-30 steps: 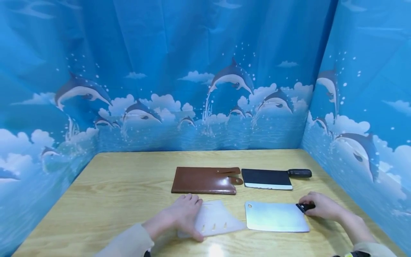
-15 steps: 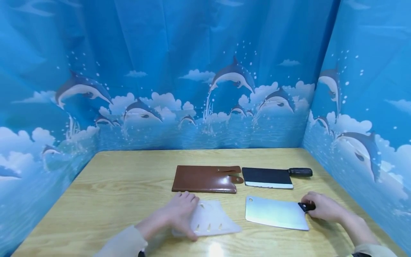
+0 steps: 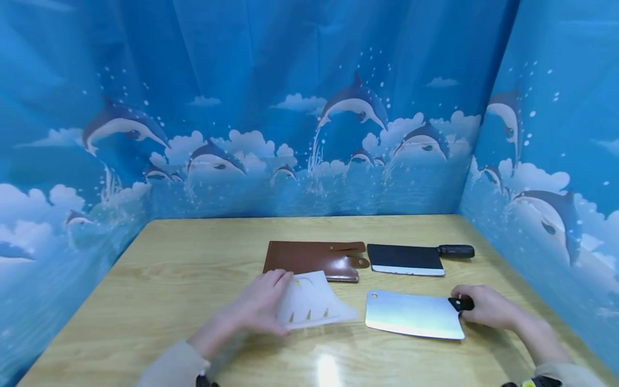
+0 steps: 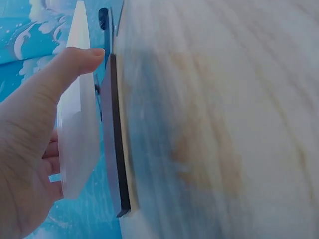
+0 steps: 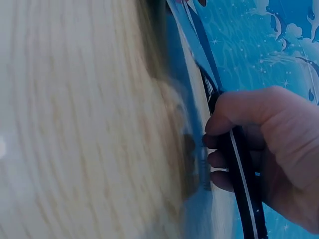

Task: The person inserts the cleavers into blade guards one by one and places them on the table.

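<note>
My left hand [image 3: 261, 303] grips a translucent white plastic blade cover [image 3: 314, 302] with several small slots, its narrow end pointing right. In the left wrist view the thumb lies on one face of the cover [image 4: 79, 119] and the fingers are behind it; a gap shows between it and the brown sheath [image 4: 113, 139]. My right hand [image 3: 486, 306] grips the black handle [image 5: 241, 184] of a silver cleaver [image 3: 411, 314]. The blade points left toward the cover, with a short space between them. Part of the handle is hidden by the right hand.
Behind the cover lies a brown leather sheath [image 3: 300, 255], partly overlapped by the left hand. Right of it rests a second cleaver [image 3: 403, 258] with a dark blade and black handle [image 3: 455, 251]. A blue dolphin-print curtain [image 3: 290, 107] surrounds the wooden table [image 3: 193, 252].
The left hand has lifted the white cover, which now overlaps the brown sheath's lower edge. The right hand has tilted the silver cleaver and brought it slightly left. The head view has tipped down a little.
</note>
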The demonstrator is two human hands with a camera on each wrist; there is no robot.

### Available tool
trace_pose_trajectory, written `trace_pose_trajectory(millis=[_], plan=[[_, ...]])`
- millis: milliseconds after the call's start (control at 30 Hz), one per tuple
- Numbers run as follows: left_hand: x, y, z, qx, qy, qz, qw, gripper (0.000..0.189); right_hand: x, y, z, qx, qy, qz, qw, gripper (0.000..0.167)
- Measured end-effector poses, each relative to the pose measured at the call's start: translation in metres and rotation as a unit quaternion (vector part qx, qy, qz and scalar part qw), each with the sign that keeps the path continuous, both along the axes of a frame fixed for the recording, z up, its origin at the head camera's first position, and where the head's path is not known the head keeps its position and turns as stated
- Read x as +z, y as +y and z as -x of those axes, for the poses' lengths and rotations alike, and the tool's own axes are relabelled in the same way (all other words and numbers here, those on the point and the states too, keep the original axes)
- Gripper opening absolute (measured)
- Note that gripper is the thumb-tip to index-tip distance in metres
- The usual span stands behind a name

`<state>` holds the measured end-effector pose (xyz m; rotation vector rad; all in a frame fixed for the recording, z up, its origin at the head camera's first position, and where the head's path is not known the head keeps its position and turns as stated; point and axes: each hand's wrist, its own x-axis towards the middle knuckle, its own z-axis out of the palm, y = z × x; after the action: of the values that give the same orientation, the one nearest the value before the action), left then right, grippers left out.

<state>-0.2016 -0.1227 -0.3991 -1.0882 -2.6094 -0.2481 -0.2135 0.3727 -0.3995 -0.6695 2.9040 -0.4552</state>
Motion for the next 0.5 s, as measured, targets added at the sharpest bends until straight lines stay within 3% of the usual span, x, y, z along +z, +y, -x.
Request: trace_pose_trajectory(millis=[233, 500], plan=[[0.008, -0.006, 0.002, 0.01, -0.023, -0.003, 0.9997, 0.104, 0.006, -0.014, -0.004, 0.001, 0.024, 0.026, 0.9994, 0.033], [0.011, -0.008, 0.004, -0.003, 0.014, 0.015, 0.9998, 0.104, 0.022, -0.038, -0.002, -0.024, 0.066, 0.049, 0.9963, 0.037]])
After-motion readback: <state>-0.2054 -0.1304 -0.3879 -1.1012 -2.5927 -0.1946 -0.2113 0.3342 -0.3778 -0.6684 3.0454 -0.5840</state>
